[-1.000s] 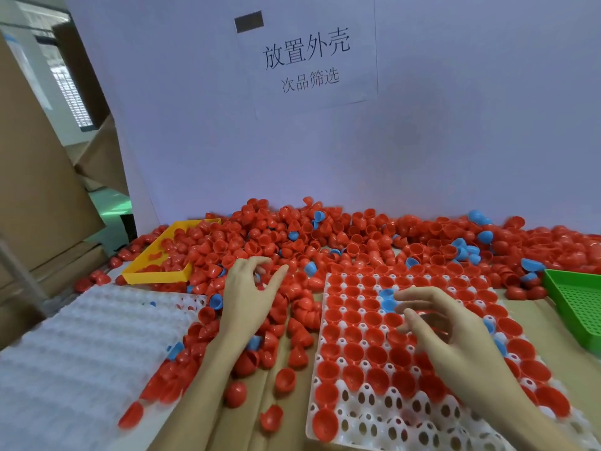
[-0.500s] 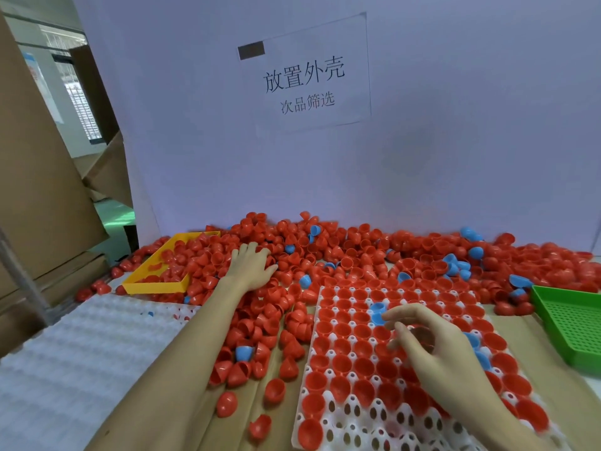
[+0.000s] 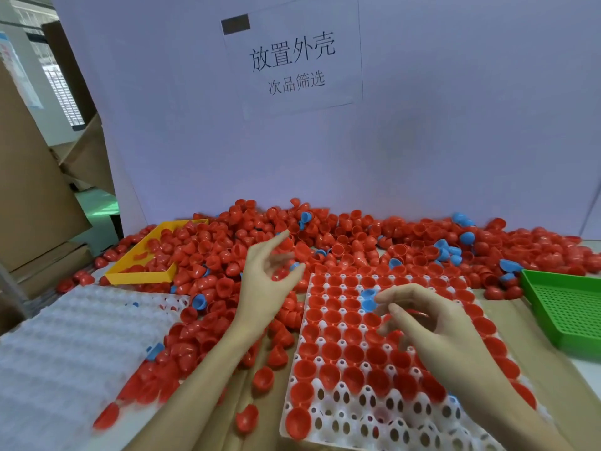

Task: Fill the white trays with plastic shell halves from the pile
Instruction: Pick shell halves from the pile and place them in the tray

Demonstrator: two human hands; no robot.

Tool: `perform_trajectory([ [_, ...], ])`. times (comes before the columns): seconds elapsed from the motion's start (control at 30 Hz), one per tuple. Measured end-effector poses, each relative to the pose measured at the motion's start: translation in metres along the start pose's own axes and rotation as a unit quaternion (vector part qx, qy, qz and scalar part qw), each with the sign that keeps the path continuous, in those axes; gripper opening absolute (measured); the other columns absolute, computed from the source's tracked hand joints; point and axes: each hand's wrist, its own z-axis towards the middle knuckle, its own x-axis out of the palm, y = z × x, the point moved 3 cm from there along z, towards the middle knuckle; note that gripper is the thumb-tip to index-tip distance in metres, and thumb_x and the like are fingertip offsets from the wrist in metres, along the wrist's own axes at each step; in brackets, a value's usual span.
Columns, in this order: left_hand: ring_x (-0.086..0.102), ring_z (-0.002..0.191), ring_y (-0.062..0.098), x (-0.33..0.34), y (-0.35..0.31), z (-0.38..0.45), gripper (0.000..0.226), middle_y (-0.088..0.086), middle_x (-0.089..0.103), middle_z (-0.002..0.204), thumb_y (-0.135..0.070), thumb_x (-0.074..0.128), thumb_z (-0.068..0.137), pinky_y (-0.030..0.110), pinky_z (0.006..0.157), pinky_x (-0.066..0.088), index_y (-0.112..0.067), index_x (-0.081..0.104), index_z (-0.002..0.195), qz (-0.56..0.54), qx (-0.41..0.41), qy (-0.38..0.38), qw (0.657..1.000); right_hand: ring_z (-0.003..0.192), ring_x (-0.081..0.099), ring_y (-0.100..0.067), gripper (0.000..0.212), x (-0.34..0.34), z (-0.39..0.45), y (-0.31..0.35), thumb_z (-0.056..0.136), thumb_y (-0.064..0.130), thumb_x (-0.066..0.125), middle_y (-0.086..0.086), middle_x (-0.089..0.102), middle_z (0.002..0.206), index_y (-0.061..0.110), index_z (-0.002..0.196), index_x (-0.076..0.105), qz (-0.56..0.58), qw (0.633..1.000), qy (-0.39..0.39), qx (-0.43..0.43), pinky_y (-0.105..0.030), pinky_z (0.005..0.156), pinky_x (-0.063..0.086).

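A stack of empty white trays lies left of the pile of red and blue shell halves. A yellow tray, partly buried, sits at the pile's left edge. The left hand is lifted over the pile's near side, its fingers spread and blurred, holding nothing visible. The white tray being filled touches the pile's near edge; most of its cups have red halves. The right hand hovers over this tray with loosely curled fingers; whether it holds a half, I cannot tell. A green basket stands at the pile's right end.
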Motion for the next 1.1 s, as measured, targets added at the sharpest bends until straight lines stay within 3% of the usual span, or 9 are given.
perform_trajectory([
  [0.1,0.070,0.115,0.016,0.017,-0.019,-0.031,0.064,-0.008,0.057,0.130,-0.014,0.087,0.086,0.020,0.099,0.054,-0.037,0.064,0.141,-0.045,0.007,0.072,0.996,0.083,0.077,-0.016,0.028,0.008,-0.002,0.000,0.099,0.016,0.069,0.005,0.076,0.099,0.036,0.118,0.066,0.006,1.000,0.029,0.003,-0.032,0.068,0.062],
  [0.17,0.071,0.115,0.020,0.025,-0.030,-0.048,0.063,-0.011,0.056,0.130,-0.018,0.087,0.087,0.022,0.102,0.053,-0.037,0.062,0.142,-0.035,0.036,0.119,0.992,0.090,0.076,-0.014,0.053,0.013,-0.005,-0.001,0.093,0.028,0.075,0.011,0.072,0.106,0.047,0.136,0.049,0.004,0.999,0.054,-0.001,-0.031,0.076,0.063],
  [0.23,0.071,0.115,0.023,0.030,-0.037,-0.061,0.060,-0.010,0.055,0.133,-0.022,0.084,0.090,0.027,0.104,0.054,-0.038,0.061,0.143,-0.018,0.062,0.153,0.986,0.097,0.074,-0.011,0.066,0.017,-0.008,-0.001,0.088,0.039,0.078,0.018,0.067,0.114,0.050,0.142,0.043,-0.003,0.997,0.076,-0.008,-0.030,0.082,0.063],
  [0.43,0.072,0.108,0.023,0.031,-0.045,-0.068,0.051,-0.002,0.060,0.128,-0.020,0.078,0.095,0.033,0.098,0.058,-0.039,0.064,0.139,-0.011,0.085,0.168,0.982,0.090,0.073,-0.009,0.030,0.016,-0.010,0.003,0.089,0.028,0.082,0.022,0.069,0.113,0.038,0.114,0.069,-0.067,0.995,0.028,-0.067,-0.032,0.076,0.063],
  [0.57,0.074,0.105,0.023,0.029,-0.044,-0.065,0.062,0.000,0.068,0.113,-0.018,0.083,0.090,0.025,0.096,0.056,-0.035,0.059,0.144,-0.055,0.053,0.156,0.985,0.092,0.073,-0.011,0.033,0.012,-0.008,0.004,0.088,0.019,0.083,0.019,0.071,0.112,0.039,0.112,0.071,-0.087,0.992,0.031,-0.089,-0.023,0.072,0.059],
  [0.8,0.072,0.109,0.020,0.024,-0.049,-0.063,0.035,-0.002,0.070,0.116,-0.017,0.084,0.088,0.024,0.094,0.056,-0.022,0.071,0.120,-0.041,0.078,0.164,0.983,0.095,0.071,-0.014,0.035,0.012,-0.008,0.008,0.089,0.016,0.081,0.015,0.070,0.109,0.039,0.113,0.072,-0.128,0.982,0.027,-0.135,-0.021,0.069,0.056],
  [0.97,0.077,0.094,0.019,0.025,-0.044,-0.066,0.039,-0.009,0.073,0.110,-0.024,0.077,0.095,0.021,0.088,0.058,-0.037,0.068,0.130,-0.065,0.008,0.160,0.985,0.096,0.072,-0.008,0.032,0.014,-0.008,0.002,0.093,0.031,0.075,0.022,0.067,0.112,0.039,0.123,0.070,-0.096,0.990,0.031,-0.100,-0.027,0.076,0.061],
  [1.1,0.075,0.090,0.023,0.028,-0.040,-0.068,0.042,-0.007,0.071,0.103,-0.028,0.076,0.096,0.031,0.086,0.061,-0.039,0.063,0.135,-0.057,0.000,0.171,0.984,0.089,0.076,-0.016,0.028,0.015,-0.007,0.000,0.098,0.029,0.069,0.010,0.071,0.108,0.036,0.125,0.067,-0.035,0.996,0.034,-0.070,-0.029,0.071,0.061],
])
